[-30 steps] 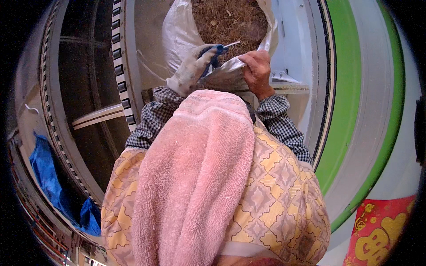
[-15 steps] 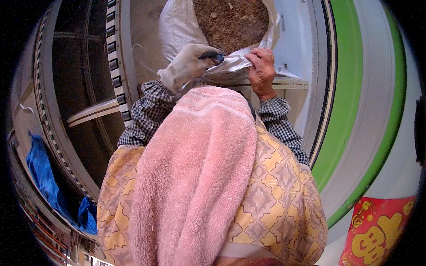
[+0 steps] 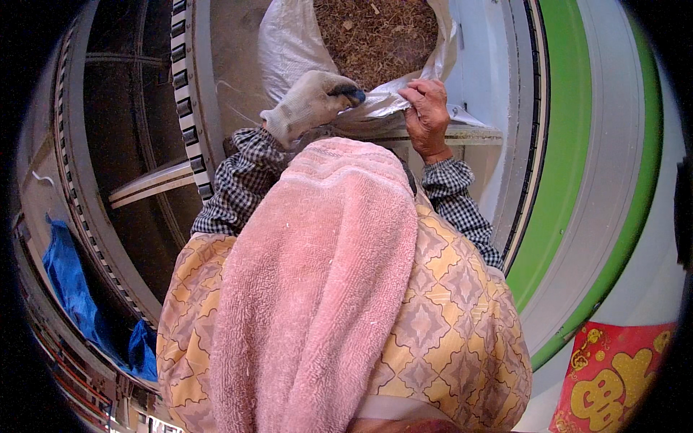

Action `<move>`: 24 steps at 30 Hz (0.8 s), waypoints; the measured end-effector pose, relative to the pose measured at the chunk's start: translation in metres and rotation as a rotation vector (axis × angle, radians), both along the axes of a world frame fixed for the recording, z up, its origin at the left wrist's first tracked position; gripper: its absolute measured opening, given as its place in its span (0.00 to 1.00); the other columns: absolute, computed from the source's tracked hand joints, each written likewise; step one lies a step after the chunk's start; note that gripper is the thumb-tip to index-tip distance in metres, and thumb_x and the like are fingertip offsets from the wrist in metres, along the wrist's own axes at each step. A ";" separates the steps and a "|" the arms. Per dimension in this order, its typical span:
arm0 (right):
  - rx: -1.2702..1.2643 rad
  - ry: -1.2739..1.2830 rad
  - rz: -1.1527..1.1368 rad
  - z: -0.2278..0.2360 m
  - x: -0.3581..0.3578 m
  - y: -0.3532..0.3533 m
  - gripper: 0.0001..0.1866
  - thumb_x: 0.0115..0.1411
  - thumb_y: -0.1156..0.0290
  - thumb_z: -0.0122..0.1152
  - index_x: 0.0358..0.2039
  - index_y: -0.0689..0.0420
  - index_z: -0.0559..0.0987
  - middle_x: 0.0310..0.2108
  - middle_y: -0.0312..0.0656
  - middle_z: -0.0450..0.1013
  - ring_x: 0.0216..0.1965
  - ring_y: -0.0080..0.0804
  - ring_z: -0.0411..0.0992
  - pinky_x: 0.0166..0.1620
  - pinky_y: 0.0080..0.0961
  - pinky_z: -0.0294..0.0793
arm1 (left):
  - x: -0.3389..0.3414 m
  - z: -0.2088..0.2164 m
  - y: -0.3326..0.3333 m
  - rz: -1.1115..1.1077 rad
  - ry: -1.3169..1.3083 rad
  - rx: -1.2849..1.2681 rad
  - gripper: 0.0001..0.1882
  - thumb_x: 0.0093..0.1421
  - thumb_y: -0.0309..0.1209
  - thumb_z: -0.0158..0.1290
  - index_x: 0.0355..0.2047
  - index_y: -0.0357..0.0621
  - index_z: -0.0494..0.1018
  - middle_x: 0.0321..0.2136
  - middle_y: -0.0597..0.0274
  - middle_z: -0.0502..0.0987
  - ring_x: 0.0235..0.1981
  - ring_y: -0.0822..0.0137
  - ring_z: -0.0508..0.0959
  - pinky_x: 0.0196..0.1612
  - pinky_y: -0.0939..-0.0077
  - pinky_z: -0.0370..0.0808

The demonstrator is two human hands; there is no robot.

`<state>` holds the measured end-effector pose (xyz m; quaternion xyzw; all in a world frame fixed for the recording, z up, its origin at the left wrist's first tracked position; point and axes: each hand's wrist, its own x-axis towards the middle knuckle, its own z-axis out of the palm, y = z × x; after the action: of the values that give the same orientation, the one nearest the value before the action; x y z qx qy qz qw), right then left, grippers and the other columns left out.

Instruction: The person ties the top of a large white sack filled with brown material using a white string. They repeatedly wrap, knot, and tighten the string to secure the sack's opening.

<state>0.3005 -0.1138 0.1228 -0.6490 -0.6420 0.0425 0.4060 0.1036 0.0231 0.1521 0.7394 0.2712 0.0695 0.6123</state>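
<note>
A white woven sack stands in front of me with its mouth wide, filled with brown, dry, shredded plant matter. My left hand, in a pale knit glove with dark fingertips, is closed on the sack's near rim. The bare fingers of my right hand pinch the same rim a little to the right. Between the two hands the rim is pulled into a folded band. The left fingertips partly hide the edge they grip.
A dark conveyor-like bed with a toothed edge runs along the left. On the right is a green and grey curved panel. Blue cloth hangs at far left. A pink towel covers the lower middle.
Very little differs. The left glove has shifted slightly, and a thin pale strand beside it lies differently. Both hands stay at the sack's rim.
</note>
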 end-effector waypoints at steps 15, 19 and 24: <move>-0.065 -0.104 0.141 0.012 0.007 0.006 0.12 0.44 0.79 0.56 0.32 0.54 0.76 0.34 0.41 0.69 0.41 0.40 0.69 0.55 0.47 0.57 | 0.011 -0.005 0.015 -0.188 0.083 0.207 0.11 0.51 0.26 0.52 0.36 0.41 0.76 0.29 0.52 0.78 0.29 0.58 0.77 0.34 0.70 0.72; -0.109 -0.177 0.218 0.020 0.009 0.012 0.11 0.46 0.77 0.57 0.33 0.53 0.76 0.33 0.39 0.69 0.40 0.38 0.69 0.54 0.47 0.57 | 0.013 -0.007 0.028 -0.214 0.133 0.237 0.11 0.51 0.26 0.52 0.36 0.41 0.76 0.29 0.52 0.78 0.30 0.58 0.78 0.35 0.70 0.73; -0.111 -0.201 0.228 0.023 0.009 0.016 0.10 0.47 0.76 0.58 0.33 0.52 0.77 0.33 0.37 0.70 0.40 0.36 0.69 0.53 0.46 0.58 | 0.015 -0.007 0.029 -0.190 0.089 0.172 0.11 0.51 0.25 0.52 0.36 0.41 0.76 0.28 0.53 0.78 0.29 0.63 0.77 0.36 0.71 0.73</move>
<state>0.3092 -0.0978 0.1459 -0.5943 -0.7456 0.0587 0.2957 0.1190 0.0521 0.1448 0.8138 0.2199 0.0013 0.5380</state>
